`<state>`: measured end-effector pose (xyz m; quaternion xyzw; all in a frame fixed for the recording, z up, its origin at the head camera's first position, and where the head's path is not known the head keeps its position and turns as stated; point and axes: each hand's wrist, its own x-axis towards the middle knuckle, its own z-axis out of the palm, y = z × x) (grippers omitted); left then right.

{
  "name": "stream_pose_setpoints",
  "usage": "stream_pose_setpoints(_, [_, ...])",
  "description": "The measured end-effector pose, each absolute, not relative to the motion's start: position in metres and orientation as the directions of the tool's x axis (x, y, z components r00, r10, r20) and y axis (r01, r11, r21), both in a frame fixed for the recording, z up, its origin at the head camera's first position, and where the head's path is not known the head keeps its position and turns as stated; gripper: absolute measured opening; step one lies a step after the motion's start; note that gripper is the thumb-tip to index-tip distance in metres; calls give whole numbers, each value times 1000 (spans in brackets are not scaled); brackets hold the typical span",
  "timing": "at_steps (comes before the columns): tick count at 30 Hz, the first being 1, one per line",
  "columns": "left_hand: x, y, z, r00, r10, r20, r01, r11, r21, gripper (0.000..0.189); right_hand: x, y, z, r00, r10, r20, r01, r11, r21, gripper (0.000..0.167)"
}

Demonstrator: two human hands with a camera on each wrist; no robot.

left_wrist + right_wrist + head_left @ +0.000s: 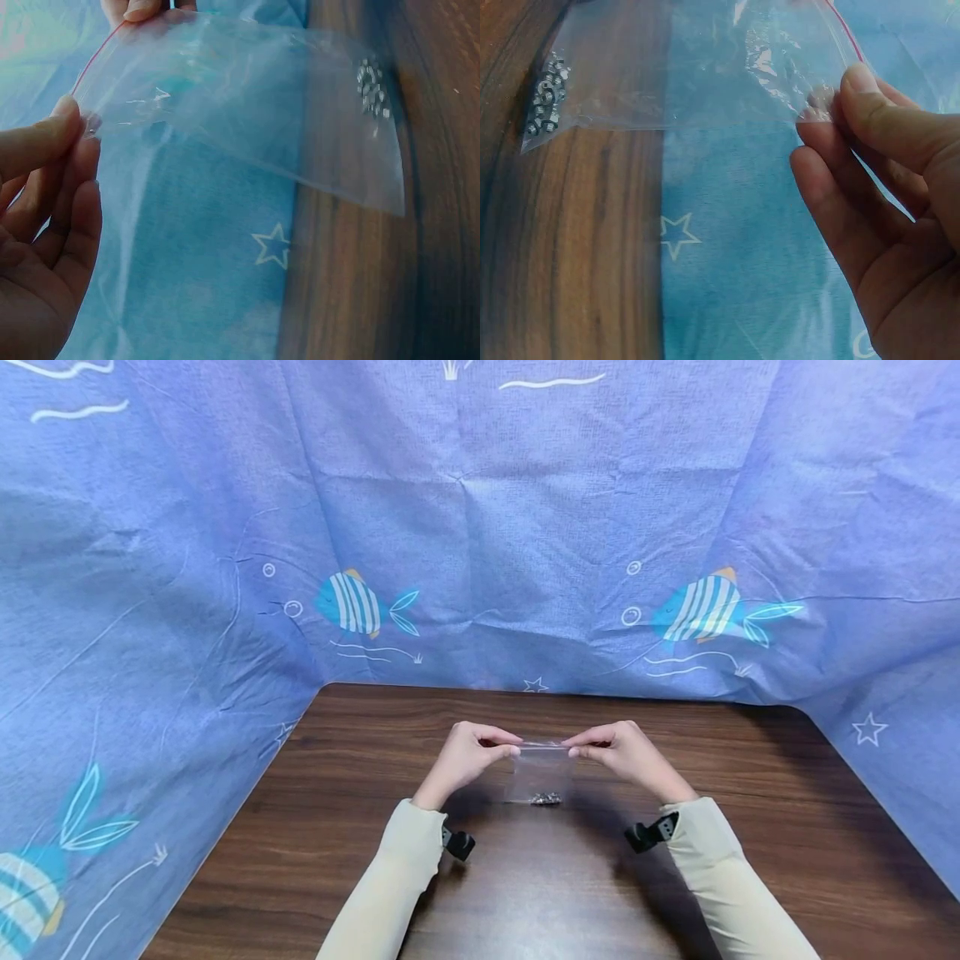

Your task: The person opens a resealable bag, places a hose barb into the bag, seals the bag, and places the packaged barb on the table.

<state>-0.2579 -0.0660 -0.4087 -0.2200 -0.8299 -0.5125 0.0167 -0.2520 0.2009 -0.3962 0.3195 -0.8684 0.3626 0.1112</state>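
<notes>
A clear zip-lock bag [542, 772] hangs between both hands above the table, its top edge stretched level. My left hand [463, 758] pinches the bag's top left corner between thumb and fingers. At the opposite top corner, my right hand [628, 756] holds it the same way. Small shiny metal pieces [549, 96], looking like nuts, are gathered along the bag's bottom edge. A red line [96, 60] runs along the bag's mouth in both wrist views. Whether the zip is sealed cannot be made out.
A dark brown wooden table [322, 827] spreads under the hands. Blue cloth [540, 543] with fish and stars hangs behind it and at both sides. Each wrist carries a small black camera [459, 843] below its pale sleeve.
</notes>
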Motion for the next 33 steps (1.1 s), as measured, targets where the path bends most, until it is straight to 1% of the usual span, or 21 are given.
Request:
stream_pose_setpoints(2, [-255, -66, -406, -904, 359, 231, 364, 367, 856, 12, -249, 203, -393, -756, -495, 428, -653, 525, -546, 15])
stream_pose_setpoints(4, [-252, -66, -403, -903, 376, 208, 349, 359, 866, 11, -245, 205, -389, -755, -508, 415, -653, 531, -540, 15])
stream_pose_setpoints(11, [-249, -65, -398, -889, 425, 172, 335, 346, 876, 11, -237, 211, -381, -790, -533, 302, -599, 567, -565, 12])
stream_pose_setpoints(17, [-256, -64, -407, -875, 454, 170, 359, 372, 856, 14, -239, 209, -385, -835, -514, 198, -511, 587, -628, 15])
stream_pose_setpoints(20, [-262, -63, -416, -885, 431, 175, 350, 369, 861, 16, -244, 206, -391, -852, -492, 179, -482, 603, -636, 16])
stream_pose_setpoints(25, [-271, -59, -430, -906, 366, 211, 332, 308, 892, 20, -255, 201, -401, -871, -436, 228, -476, 627, -617, 17])
stream_pose_setpoints(28, [-276, -56, -438, -919, 320, 232, 326, 282, 902, 23, -262, 198, -406, -886, -392, 245, -454, 634, -626, 14])
stream_pose_setpoints(33, [-284, -53, -447, -941, 254, 223, 288, 256, 923, 25, -271, 192, -415, -908, -328, 259, -415, 631, -655, 10])
